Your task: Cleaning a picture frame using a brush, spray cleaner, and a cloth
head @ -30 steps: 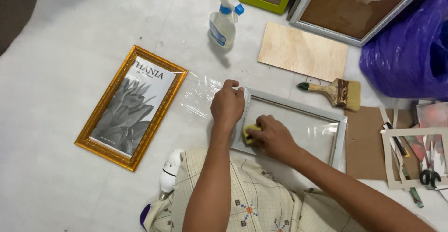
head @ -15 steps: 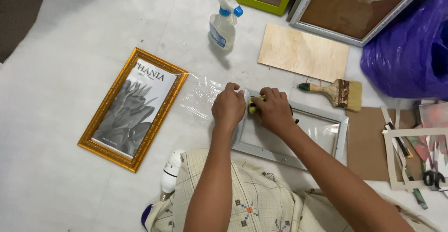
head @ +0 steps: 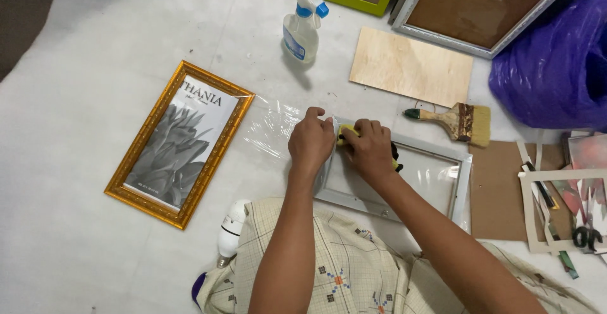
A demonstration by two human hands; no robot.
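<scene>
Head view looked straight down at a pale floor (head: pixel 82 48) strewn with framing things. Toward the left lay a gold picture frame (head: pixel 179 143) holding a grey flower print, flat and slightly tilted. Just right of it spread a sheet of clear plastic film (head: pixel 272 131), reaching as far as the silver frame (head: pixel 460 181) in the middle of the floor, whose glass lay flat inside it. Near the lower edge, beside the person's patterned cloth, lay a white light bulb (head: pixel 230 229).

The left hand (head: pixel 311 142) pressed down on the silver frame's left end, fingers curled over its corner, holding nothing else. Touching it on the right, the right hand (head: pixel 370 150) was closed around a yellow sponge (head: pixel 347 132), which sat on the glass at the frame's upper left corner, just under the fingertips.

Above the hands, near the far edge, stood a spray bottle (head: pixel 302 26) with a blue and white trigger. Right of that lay a bare plywood board (head: pixel 411 67), and below it a paintbrush (head: pixel 455 121) with a wooden handle, just beyond the silver frame's far right corner. A purple plastic bag (head: pixel 556 67) filled the upper right. Brown cardboard (head: pixel 496 194) and a cream mat (head: pixel 556 210) lay at the right edge.
</scene>
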